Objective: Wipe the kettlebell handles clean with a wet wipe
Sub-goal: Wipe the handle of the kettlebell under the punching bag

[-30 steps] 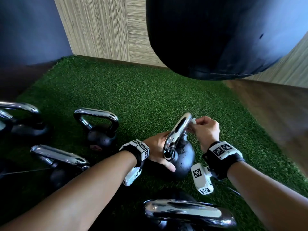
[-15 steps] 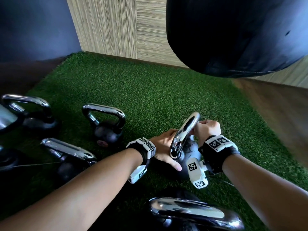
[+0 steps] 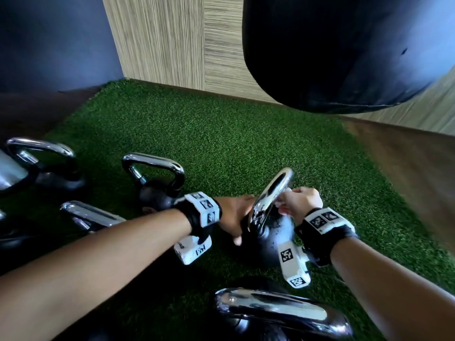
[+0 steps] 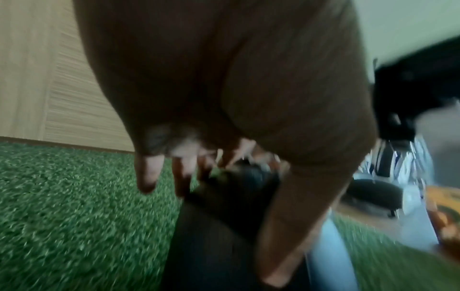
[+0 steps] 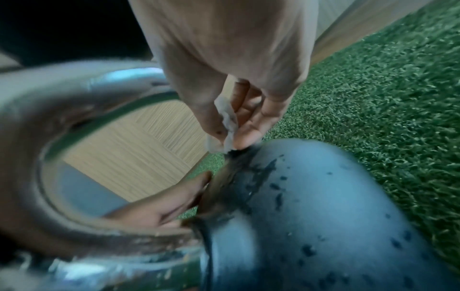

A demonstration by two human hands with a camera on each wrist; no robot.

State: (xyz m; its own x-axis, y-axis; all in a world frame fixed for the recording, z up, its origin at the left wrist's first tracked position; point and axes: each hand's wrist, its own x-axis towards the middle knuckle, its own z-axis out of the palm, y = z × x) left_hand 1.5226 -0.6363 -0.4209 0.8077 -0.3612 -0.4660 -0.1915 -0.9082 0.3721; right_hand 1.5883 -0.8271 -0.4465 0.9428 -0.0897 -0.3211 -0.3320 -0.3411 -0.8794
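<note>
A black kettlebell (image 3: 270, 238) with a chrome handle (image 3: 269, 196) stands on green turf. My right hand (image 3: 286, 199) pinches a crumpled white wet wipe (image 3: 282, 205) against the handle's right leg, just above the body. The right wrist view shows the wipe (image 5: 225, 120) between thumb and fingers of the right hand (image 5: 230, 137), touching where the handle (image 5: 37, 122) meets the speckled body (image 5: 323, 216). My left hand (image 3: 235, 217) rests with straight fingers on the body's left side. Its fingers (image 4: 149, 173) spread over the dark body (image 4: 219, 226).
Other chrome-handled kettlebells stand nearby: one left of my hands (image 3: 157, 178), two further left (image 3: 41, 163) (image 3: 91, 215), one close in front (image 3: 278, 313). A black punching bag (image 3: 344, 45) hangs overhead. Panelled walls (image 3: 172, 40) bound the turf (image 3: 221, 134); wooden floor (image 3: 406, 168) lies right.
My right hand has slid with the wipe from the top of the handle down its right leg toward the body. The left hand stays on the body.
</note>
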